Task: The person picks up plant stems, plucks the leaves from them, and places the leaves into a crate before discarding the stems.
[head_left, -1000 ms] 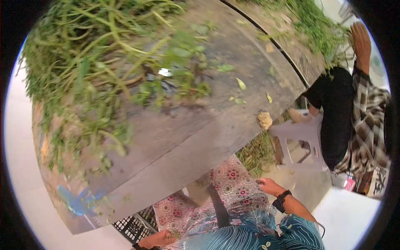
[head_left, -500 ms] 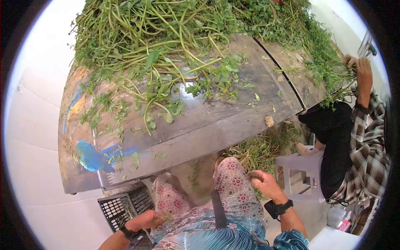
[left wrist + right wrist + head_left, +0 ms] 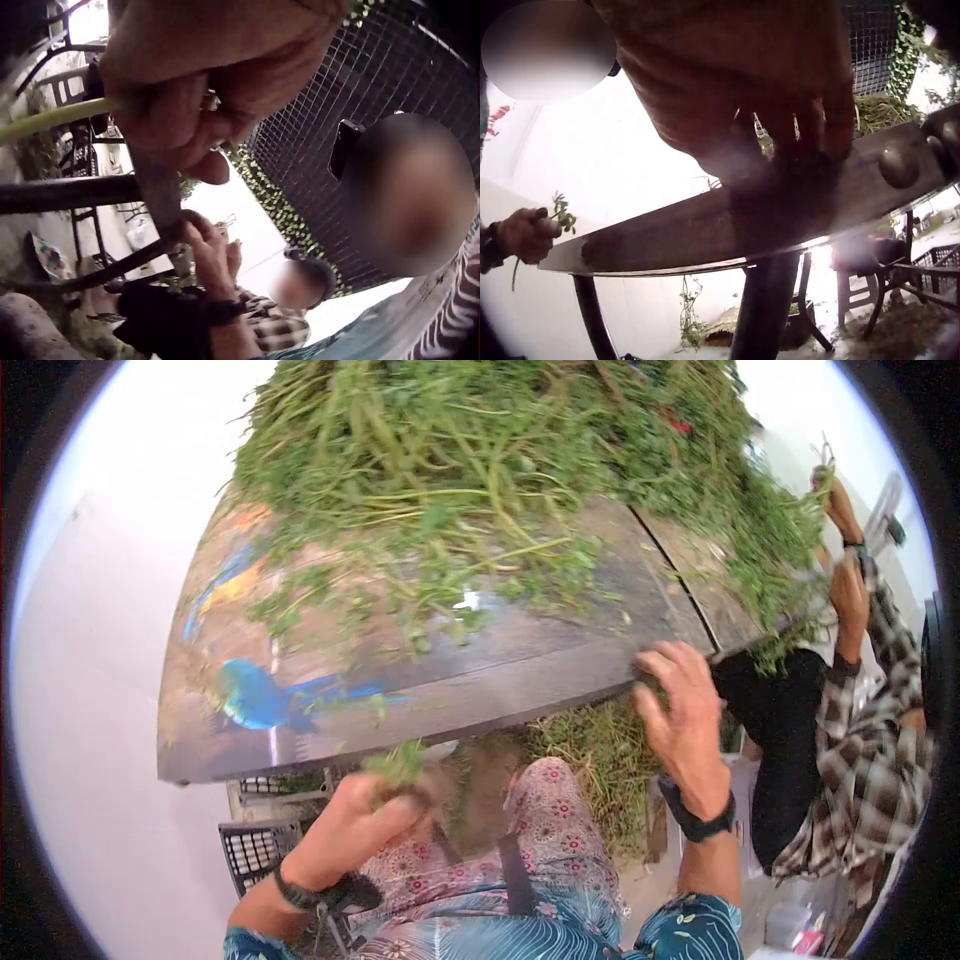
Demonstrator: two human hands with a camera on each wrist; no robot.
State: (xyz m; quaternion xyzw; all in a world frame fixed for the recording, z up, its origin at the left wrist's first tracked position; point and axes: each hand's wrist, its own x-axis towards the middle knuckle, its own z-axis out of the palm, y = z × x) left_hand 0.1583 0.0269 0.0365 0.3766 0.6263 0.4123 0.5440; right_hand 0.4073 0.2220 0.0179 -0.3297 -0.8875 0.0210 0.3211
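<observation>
My left hand (image 3: 365, 820) is raised in front of the table's near edge, its fingers curled round a small green sprig (image 3: 398, 762). A pale green stem (image 3: 56, 120) sticks out from that hand in the left wrist view. The right wrist view also shows the left hand (image 3: 529, 236) with leaves above the fingers and a thin stem hanging below. My right hand (image 3: 690, 725) is at the near edge of the table (image 3: 470, 695), fingers loosely bent and thumb apart. Its fingertips (image 3: 780, 150) are hidden behind or in shadow at the edge, so contact is unclear.
A large heap of green stems (image 3: 400, 450) covers the table's back. More stems (image 3: 595, 760) lie below the edge. Black crates (image 3: 255, 850) stand at lower left. Another person in a plaid shirt (image 3: 835, 800) sits at right, hands by the heap.
Both my hands have risen from near my lap, the left with greenery to the front of the table, the right up to its edge. The other person's hands have shifted.
</observation>
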